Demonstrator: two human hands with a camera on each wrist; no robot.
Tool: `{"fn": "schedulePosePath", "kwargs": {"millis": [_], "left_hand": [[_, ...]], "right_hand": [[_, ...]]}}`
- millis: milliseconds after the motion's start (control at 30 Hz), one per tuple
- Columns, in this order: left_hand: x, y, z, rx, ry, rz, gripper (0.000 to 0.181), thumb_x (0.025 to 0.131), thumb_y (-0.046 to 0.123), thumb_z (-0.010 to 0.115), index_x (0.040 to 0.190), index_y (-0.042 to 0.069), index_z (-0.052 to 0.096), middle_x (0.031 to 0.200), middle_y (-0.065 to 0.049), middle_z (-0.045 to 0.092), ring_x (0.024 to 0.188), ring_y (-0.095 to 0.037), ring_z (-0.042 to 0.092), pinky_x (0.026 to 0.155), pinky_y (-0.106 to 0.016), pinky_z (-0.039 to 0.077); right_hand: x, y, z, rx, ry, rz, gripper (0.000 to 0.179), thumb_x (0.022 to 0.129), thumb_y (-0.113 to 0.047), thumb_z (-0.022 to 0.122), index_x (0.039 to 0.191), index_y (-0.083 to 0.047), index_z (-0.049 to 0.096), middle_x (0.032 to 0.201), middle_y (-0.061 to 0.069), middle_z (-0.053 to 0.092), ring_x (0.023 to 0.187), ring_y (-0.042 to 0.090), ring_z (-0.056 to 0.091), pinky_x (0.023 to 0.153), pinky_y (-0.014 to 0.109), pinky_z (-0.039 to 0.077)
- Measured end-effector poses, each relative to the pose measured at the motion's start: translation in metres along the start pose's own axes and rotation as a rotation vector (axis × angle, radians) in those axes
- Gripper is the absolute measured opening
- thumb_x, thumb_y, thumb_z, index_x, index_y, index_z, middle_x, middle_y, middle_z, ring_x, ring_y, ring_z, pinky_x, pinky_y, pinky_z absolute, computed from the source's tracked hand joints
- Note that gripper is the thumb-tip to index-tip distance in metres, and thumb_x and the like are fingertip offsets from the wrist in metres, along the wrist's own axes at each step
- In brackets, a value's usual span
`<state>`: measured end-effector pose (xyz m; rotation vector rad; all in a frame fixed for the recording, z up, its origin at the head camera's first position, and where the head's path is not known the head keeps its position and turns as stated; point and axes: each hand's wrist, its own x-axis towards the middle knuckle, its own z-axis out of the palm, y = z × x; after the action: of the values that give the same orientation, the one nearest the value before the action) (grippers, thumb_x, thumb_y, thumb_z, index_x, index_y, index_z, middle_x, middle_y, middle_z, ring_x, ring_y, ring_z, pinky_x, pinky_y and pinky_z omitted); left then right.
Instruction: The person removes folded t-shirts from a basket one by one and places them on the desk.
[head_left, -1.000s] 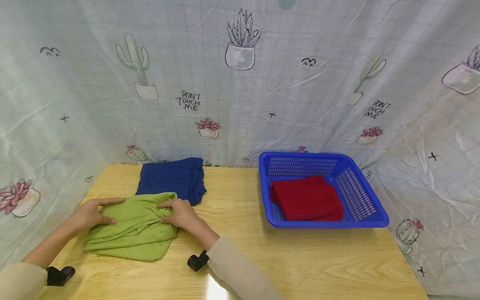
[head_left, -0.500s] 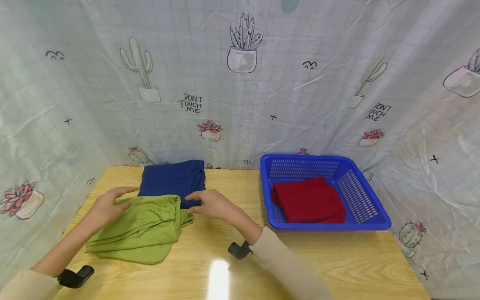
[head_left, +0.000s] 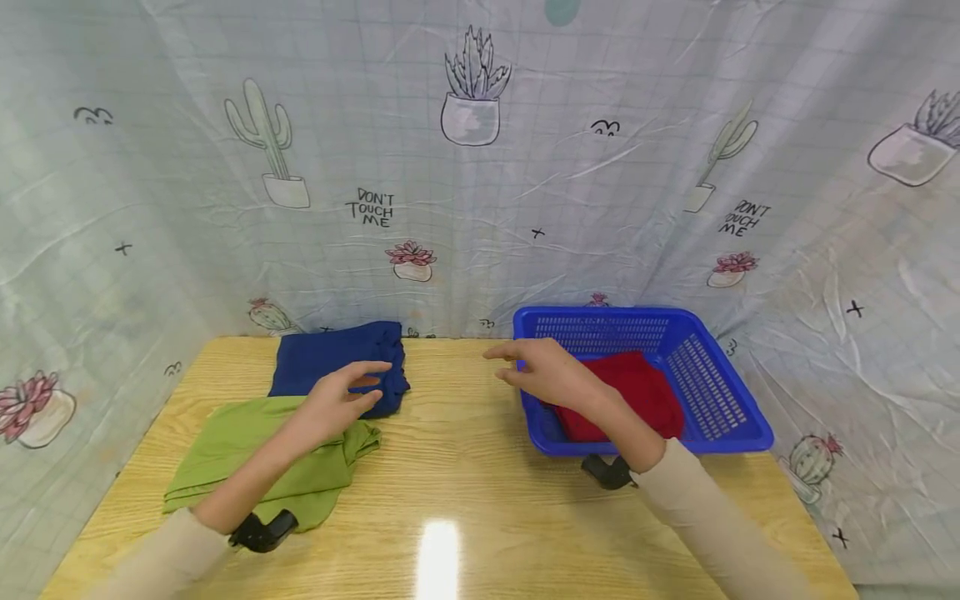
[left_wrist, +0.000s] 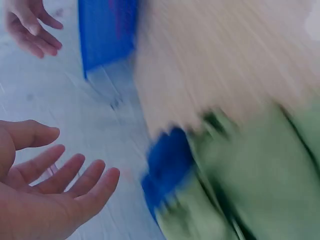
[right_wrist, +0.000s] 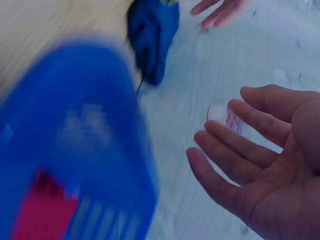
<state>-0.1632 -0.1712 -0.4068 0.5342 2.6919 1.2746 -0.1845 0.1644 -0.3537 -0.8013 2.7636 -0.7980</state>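
The left hand (head_left: 333,404) is held wide, thumb well away from loosely bent, parted fingers, with nothing in its grasp. Below it and toward its own wrist lies the folded green cloth (head_left: 243,429), its middle hidden by the left forearm. Just beyond the left hand's fingers is the folded blue cloth (head_left: 322,358); the green one meets its near edge (whether it overlaps there, I can't tell).

The right hand (head_left: 551,375) is likewise spread, with a broad gap between thumb and fingers and nothing gripped. Beneath and to the right of it sits the blue plastic basket (head_left: 720,446), whose left rim the hand partly covers in the head view. The red cloth (head_left: 637,379) lies inside, to the right of that hand and behind the forearm, so part of it is blocked from sight.

Between the two hands runs wood-grained counter (head_left: 450,433). Past both of them hangs a pale curtain (head_left: 465,200) printed with potted plants.
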Motion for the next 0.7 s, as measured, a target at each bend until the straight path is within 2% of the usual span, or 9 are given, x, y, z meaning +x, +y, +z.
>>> {"fn": "schedulePosePath", "kwargs": {"millis": [67, 133, 167, 367, 500, 600, 700], "left_hand": [[0.011, 0.012, 0.013, -0.051, -0.02, 0.018, 0.046, 0.102, 0.006, 0.06, 0.147, 0.005, 0.052, 0.149, -0.022, 0.049, 0.129, -0.042, 0.055, 0.093, -0.047, 0.056], [0.022, 0.025, 0.027, -0.102, -0.045, 0.044, 0.045, 0.103, 0.007, 0.06, 0.147, 0.006, 0.052, 0.149, -0.02, 0.051, 0.129, -0.04, 0.056, 0.093, -0.046, 0.056], [0.028, 0.033, 0.034, -0.123, -0.057, 0.055, 0.045, 0.103, 0.008, 0.06, 0.148, 0.007, 0.052, 0.149, -0.018, 0.051, 0.13, -0.039, 0.056, 0.094, -0.046, 0.055], [0.069, 0.077, 0.074, -0.273, -0.133, 0.12, 0.047, 0.102, 0.007, 0.06, 0.148, 0.008, 0.051, 0.15, -0.013, 0.051, 0.133, -0.033, 0.054, 0.099, -0.044, 0.053], [0.1, 0.104, 0.099, -0.316, -0.173, 0.152, 0.048, 0.102, 0.007, 0.061, 0.148, 0.007, 0.048, 0.149, -0.014, 0.051, 0.13, -0.033, 0.056, 0.098, -0.042, 0.053], [0.121, 0.126, 0.117, -0.321, -0.207, 0.116, 0.05, 0.103, 0.011, 0.061, 0.15, 0.007, 0.045, 0.149, -0.015, 0.05, 0.131, -0.034, 0.055, 0.1, -0.043, 0.052], [0.14, 0.145, 0.135, -0.293, -0.237, 0.035, 0.054, 0.102, 0.015, 0.062, 0.152, 0.008, 0.043, 0.149, -0.018, 0.049, 0.136, -0.035, 0.05, 0.104, -0.046, 0.048]], "right_hand": [[-0.01, 0.012, -0.014, -0.033, 0.029, 0.005, 0.035, 0.101, -0.016, 0.064, 0.135, -0.009, 0.067, 0.124, 0.011, 0.071, 0.106, 0.03, 0.07, 0.083, 0.04, 0.057], [-0.019, 0.024, -0.027, -0.059, 0.053, 0.014, 0.034, 0.101, -0.014, 0.064, 0.133, -0.007, 0.068, 0.122, 0.011, 0.072, 0.109, 0.03, 0.07, 0.091, 0.045, 0.056], [-0.023, 0.03, -0.033, -0.077, 0.068, 0.014, 0.033, 0.1, -0.014, 0.065, 0.132, -0.006, 0.069, 0.126, 0.011, 0.071, 0.117, 0.029, 0.066, 0.096, 0.045, 0.054], [-0.046, 0.061, -0.07, -0.109, 0.063, 0.077, 0.03, 0.101, -0.014, 0.064, 0.13, -0.006, 0.07, 0.12, 0.012, 0.073, 0.106, 0.026, 0.07, 0.086, 0.043, 0.056], [-0.057, 0.08, -0.094, -0.134, 0.041, 0.12, 0.031, 0.101, -0.015, 0.064, 0.13, -0.006, 0.07, 0.121, 0.014, 0.072, 0.105, 0.029, 0.069, 0.084, 0.046, 0.055], [-0.061, 0.099, -0.107, -0.156, 0.04, 0.134, 0.031, 0.101, -0.017, 0.065, 0.129, -0.005, 0.07, 0.122, 0.016, 0.071, 0.104, 0.031, 0.068, 0.085, 0.049, 0.054], [-0.063, 0.121, -0.117, -0.136, 0.03, 0.16, 0.033, 0.102, -0.019, 0.064, 0.13, -0.003, 0.069, 0.125, 0.018, 0.069, 0.102, 0.03, 0.068, 0.083, 0.046, 0.055]]}}
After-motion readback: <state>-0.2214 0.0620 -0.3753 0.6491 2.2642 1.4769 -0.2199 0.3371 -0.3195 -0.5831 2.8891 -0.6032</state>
